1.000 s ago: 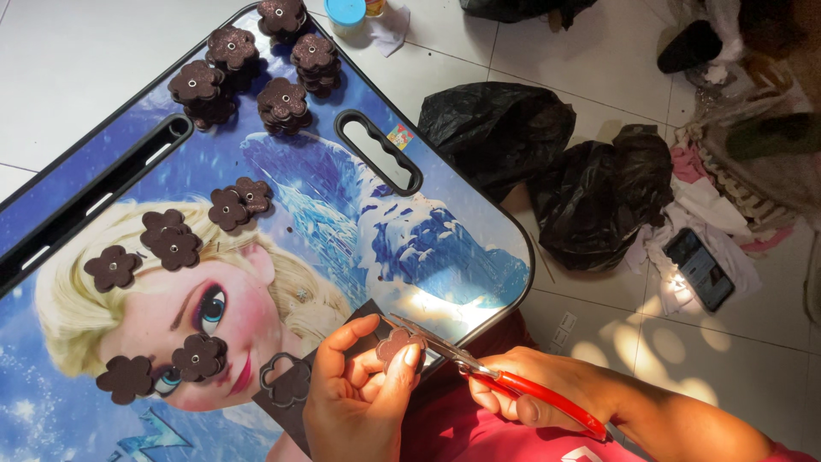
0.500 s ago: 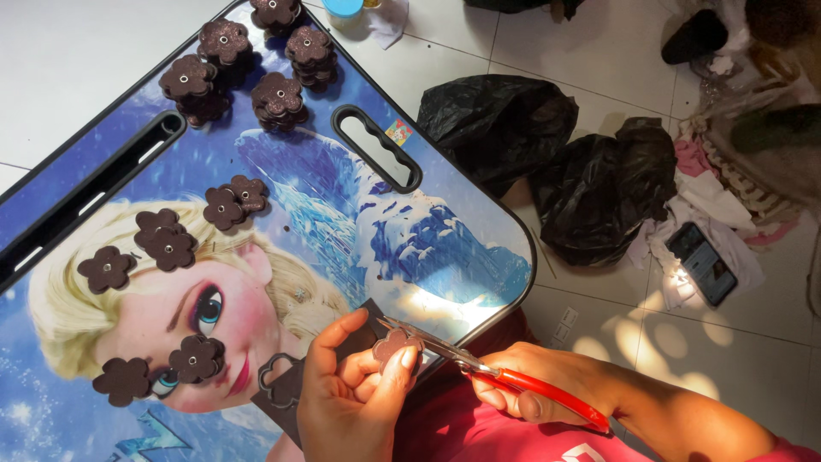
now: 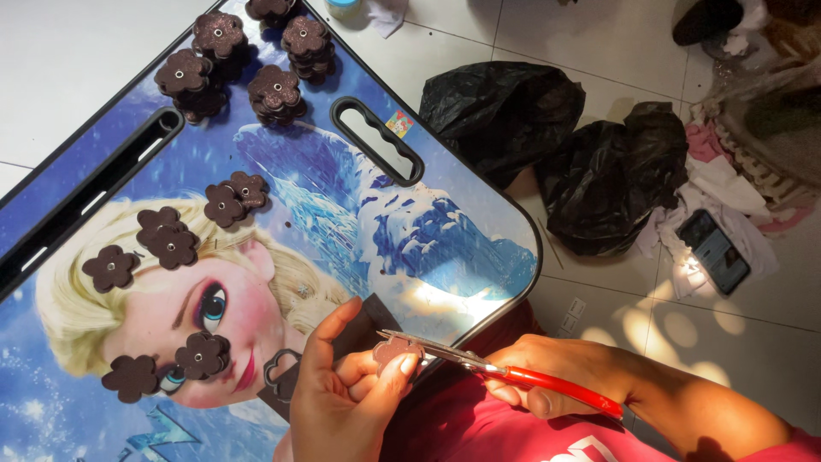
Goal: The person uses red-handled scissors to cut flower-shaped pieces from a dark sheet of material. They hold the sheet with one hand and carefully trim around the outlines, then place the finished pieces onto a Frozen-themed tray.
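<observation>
Brown flower piece (image 3: pixel 395 349) pinched by left hand (image 3: pixel 346 402), scissors (image 3: pixel 505 375) cutting.

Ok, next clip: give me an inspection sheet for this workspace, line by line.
Surface: picture-printed lap table with a black rim, on white floor tiles.
Job's things: brown flower piece; red-handled scissors cutting at it.
Clutter: brown flower pieces, stacked and loose.
Hands: left hand pinches the flower piece; right hand grips the scissors.
Cables: nothing seen.
Surroundings: black plastic bags, phone, cloth scraps.
</observation>
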Available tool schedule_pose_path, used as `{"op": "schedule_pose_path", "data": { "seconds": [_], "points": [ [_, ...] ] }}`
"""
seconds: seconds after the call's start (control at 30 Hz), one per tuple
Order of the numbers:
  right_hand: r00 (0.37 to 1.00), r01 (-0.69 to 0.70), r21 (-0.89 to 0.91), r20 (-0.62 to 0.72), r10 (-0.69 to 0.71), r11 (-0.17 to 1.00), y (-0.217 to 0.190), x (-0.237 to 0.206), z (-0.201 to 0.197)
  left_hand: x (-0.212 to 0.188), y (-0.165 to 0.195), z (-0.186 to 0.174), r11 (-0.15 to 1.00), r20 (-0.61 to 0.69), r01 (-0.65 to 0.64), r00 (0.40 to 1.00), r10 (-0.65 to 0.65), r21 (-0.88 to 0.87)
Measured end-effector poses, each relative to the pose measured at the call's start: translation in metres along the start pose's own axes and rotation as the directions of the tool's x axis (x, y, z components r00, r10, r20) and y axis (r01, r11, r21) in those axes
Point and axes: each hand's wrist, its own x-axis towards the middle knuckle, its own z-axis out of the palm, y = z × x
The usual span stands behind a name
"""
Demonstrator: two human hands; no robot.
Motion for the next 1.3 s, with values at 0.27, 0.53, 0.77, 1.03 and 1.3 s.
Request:
{"op": "schedule_pose_path", "data": {
  "seconds": [0.27, 0.53, 0.77, 1.03, 1.3],
  "points": [
    [0.995, 0.094, -0.032, 0.045, -0.092, 0.995, 0.007, 0.003, -0.001, 0.002, 0.007, -0.011, 0.995, 0.061, 0.074, 0.995, -0.078, 0.062],
    [0.995, 0.09, -0.091, 0.057, -0.085, 0.992, 0.006, 0.004, -0.003, 0.003, 0.014, -0.015, 0.979, 0.066, 0.13, 0.988, -0.142, 0.16],
    [0.999, -0.022, -0.198, 0.027, 0.028, 0.98, 0.004, 0.006, -0.001, 0.005, 0.012, -0.021, 0.984, 0.104, 0.108, 0.987, -0.124, 0.144],
    [0.998, -0.024, -0.193, 0.047, 0.033, 0.981, 0.006, 0.004, -0.004, 0.006, 0.011, -0.025, 0.98, 0.082, 0.107, 0.989, -0.122, 0.169],
    [0.999, 0.014, -0.178, 0.053, -0.004, 0.984, 0.011, 0.004, -0.003, 0.007, 0.009, -0.026, 0.988, 0.093, 0.068, 0.992, -0.081, 0.138]
  ]
}}
